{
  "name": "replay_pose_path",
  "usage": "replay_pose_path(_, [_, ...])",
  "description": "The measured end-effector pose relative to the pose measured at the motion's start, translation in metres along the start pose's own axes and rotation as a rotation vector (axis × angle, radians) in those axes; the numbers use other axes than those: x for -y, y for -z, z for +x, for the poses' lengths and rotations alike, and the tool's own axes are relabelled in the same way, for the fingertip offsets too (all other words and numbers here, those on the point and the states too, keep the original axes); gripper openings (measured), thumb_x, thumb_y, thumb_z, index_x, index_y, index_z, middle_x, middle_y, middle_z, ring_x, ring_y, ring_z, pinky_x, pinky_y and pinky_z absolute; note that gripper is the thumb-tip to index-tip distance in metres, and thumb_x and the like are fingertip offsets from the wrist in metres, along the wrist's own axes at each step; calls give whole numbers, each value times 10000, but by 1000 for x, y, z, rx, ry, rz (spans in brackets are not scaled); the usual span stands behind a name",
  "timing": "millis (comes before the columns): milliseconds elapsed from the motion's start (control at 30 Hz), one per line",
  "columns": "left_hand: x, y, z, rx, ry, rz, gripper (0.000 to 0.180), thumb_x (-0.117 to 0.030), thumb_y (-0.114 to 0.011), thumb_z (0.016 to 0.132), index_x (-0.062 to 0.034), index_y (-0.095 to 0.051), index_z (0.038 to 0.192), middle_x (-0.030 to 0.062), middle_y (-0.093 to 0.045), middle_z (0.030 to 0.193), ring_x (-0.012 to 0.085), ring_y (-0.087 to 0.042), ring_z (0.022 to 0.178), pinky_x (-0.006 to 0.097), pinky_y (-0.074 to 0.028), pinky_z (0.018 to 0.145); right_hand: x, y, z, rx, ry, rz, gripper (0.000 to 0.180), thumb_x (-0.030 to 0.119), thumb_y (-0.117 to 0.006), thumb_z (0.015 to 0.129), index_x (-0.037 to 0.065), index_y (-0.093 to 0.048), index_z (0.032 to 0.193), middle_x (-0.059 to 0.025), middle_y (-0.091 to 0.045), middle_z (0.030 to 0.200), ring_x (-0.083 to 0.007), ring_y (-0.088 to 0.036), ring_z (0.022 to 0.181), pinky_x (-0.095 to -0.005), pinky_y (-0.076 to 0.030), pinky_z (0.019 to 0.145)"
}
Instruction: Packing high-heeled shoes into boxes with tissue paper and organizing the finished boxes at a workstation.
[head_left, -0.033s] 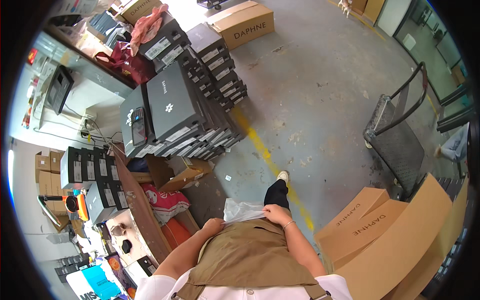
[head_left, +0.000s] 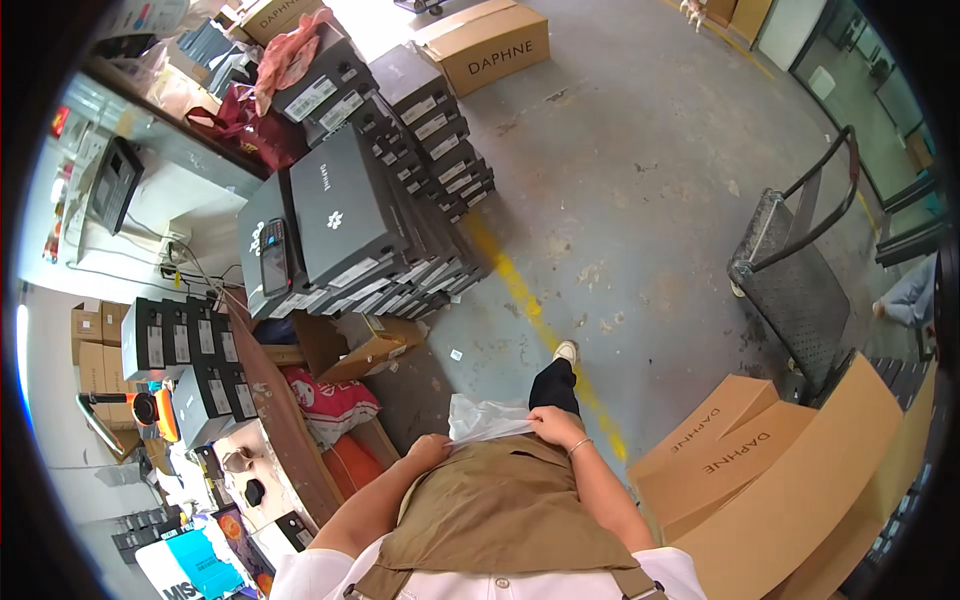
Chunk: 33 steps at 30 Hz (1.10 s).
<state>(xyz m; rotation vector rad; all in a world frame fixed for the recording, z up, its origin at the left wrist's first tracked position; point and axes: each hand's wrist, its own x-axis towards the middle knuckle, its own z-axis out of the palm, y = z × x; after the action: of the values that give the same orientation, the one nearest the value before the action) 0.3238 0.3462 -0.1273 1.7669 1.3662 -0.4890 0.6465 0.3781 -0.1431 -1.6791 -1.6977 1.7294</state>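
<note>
A thin white plastic bag [head_left: 488,418] stretches between my two hands, just past the lower edge of my brown apron [head_left: 490,500]. Its left edge is pinched in my left hand [head_left: 430,452], and my right hand [head_left: 553,427] closes on its right edge. The fingertips of both hands are partly hidden by the bag and by the hands themselves. Part of the bag hangs beyond the apron, above the floor. Whether anything is inside the bag I cannot tell.
Grey shoe boxes [head_left: 345,205] stand stacked ahead left, a handheld scanner [head_left: 273,255] on top. A workbench [head_left: 275,420] runs along my left. Open cardboard cartons [head_left: 770,460] are at my right, with a platform trolley [head_left: 795,285] beyond. A closed carton [head_left: 485,45] sits farther off.
</note>
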Motion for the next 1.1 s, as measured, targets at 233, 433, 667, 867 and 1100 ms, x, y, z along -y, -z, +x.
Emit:
replay_pose_path(233, [-71, 41, 46, -57, 125, -87, 284, -280, -480, 850, -133, -679, 988, 167, -656, 935, 339, -630, 876, 451, -502, 773, -44, 65, 27, 153, -188, 329, 207, 126, -543, 803, 13, -662, 929, -77, -661, 739, -153, -621, 641, -295, -495, 635])
replay_pose_path(433, [-92, 47, 55, -73, 211, -143, 276, -282, -496, 845, -149, -683, 1000, 168, -631, 964, 337, -607, 926, 437, -494, 807, -56, 79, 28, 185, -276, 469, 193, 116, -547, 817, 18, -657, 941, -44, -630, 691, -109, -584, 606, -261, -483, 576])
replay_pose_path(667, [-97, 40, 75, -24, 181, -129, 262, -244, -508, 839, -130, -680, 1000, 165, -629, 977, 331, -597, 953, 431, -479, 833, -89, 41, 12, -196, -142, 157, 189, 125, -536, 789, 86, -666, 922, -120, -660, 788, -285, -637, 733, -372, -504, 659])
replay_pose_path(867, [-80, 8, 119, 192, 128, -57, 264, -218, -514, 845, -135, -664, 1045, 168, -627, 998, 340, -591, 966, 443, -479, 843, -116, 0, 7, -340, -284, -57, 180, 89, -511, 751, 114, -669, 835, -114, -626, 905, -332, -563, 930, -448, -468, 790])
replay_pose_path(1100, [-44, -44, 158, 249, 149, 29, 288, -209, -521, 861, -155, -643, 1116, 174, -569, 1133, 354, -545, 1054, 459, -464, 873, -159, -33, 16, -272, -317, -108, 156, 145, -544, 773, 134, -680, 849, -67, -633, 981, -298, -551, 1008, -545, -407, 883])
